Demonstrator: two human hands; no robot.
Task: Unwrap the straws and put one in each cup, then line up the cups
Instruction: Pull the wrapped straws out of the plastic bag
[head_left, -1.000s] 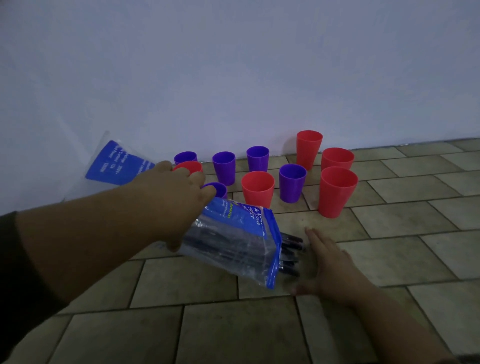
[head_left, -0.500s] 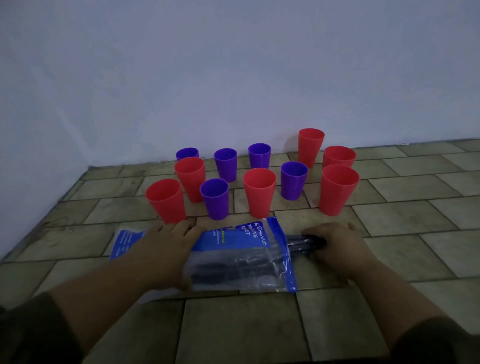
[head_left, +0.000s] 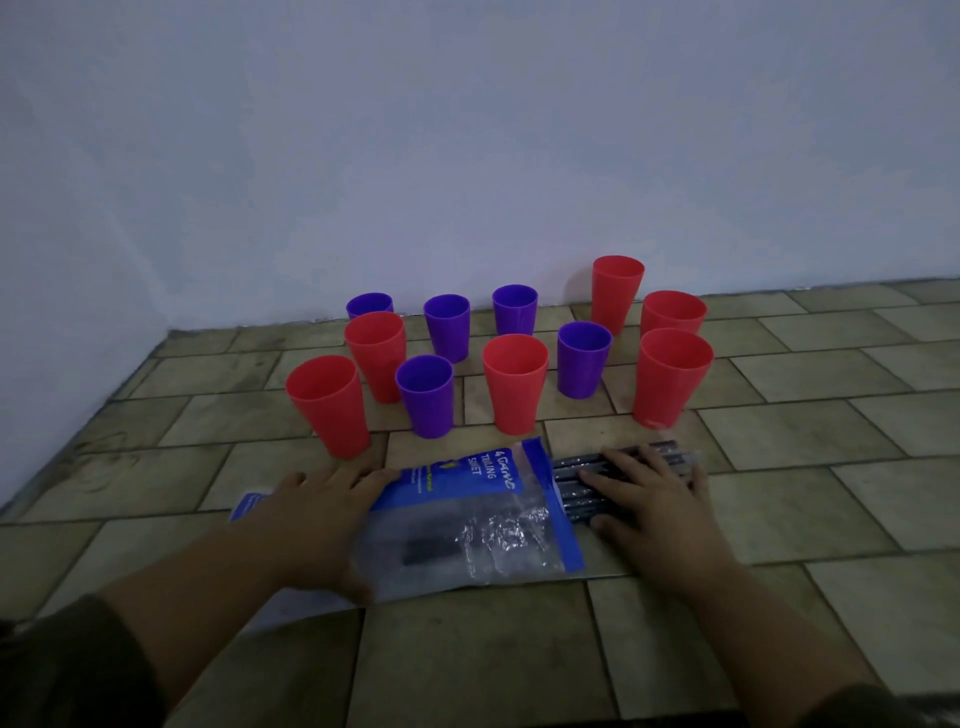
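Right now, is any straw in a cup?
No, nothing sticks out of the cups; the straws lie under the right hand.

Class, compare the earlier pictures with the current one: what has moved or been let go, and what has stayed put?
The left hand brought the tilted bag down flat onto the floor and now presses on it. The straws stick farther out of its right end, and the right hand, earlier flat on the floor, rests on them. The cups stayed put, still without straws.
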